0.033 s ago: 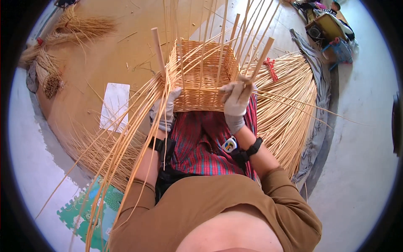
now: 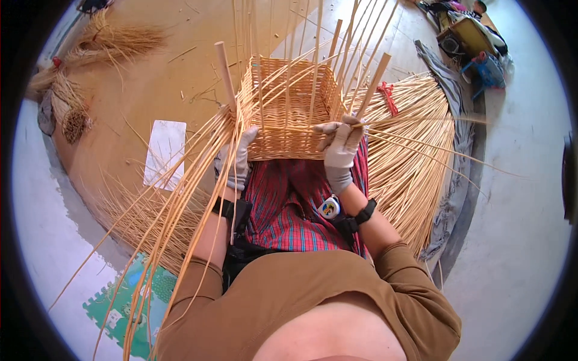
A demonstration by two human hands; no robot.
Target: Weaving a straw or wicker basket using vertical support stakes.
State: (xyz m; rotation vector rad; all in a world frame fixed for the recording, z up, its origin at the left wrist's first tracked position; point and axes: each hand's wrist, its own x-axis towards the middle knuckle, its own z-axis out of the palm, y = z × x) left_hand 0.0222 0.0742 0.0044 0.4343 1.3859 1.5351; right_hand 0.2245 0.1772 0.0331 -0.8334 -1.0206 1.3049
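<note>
A woven wicker basket point(image 2: 283, 144) with upright stakes rests on the red plaid cloth point(image 2: 283, 219) over my lap. Wooden posts point(image 2: 225, 74) stand at its corners. My left hand point(image 2: 239, 157), in a pale glove, grips the basket's left front side, partly hidden behind long loose reeds point(image 2: 189, 183) that fan toward the lower left. My right hand point(image 2: 340, 147), also gloved, is closed at the right front corner on a reed, just below a post point(image 2: 375, 82); the reed runs right, blurred. A white tape measure point(image 2: 329, 208) lies beside my right wrist.
A big pile of long reeds point(image 2: 409, 168) with red ties spreads at the right. Reed bundles point(image 2: 108, 39) and a white sheet point(image 2: 164, 153) lie on the left, a green foam mat point(image 2: 123, 301) lower left. A person point(image 2: 478, 9) is near objects at the far upper right.
My right hand has shifted slightly right and turned a little. A reed at it now sticks out horizontally to the right, blurred by motion. My left hand has barely moved.
</note>
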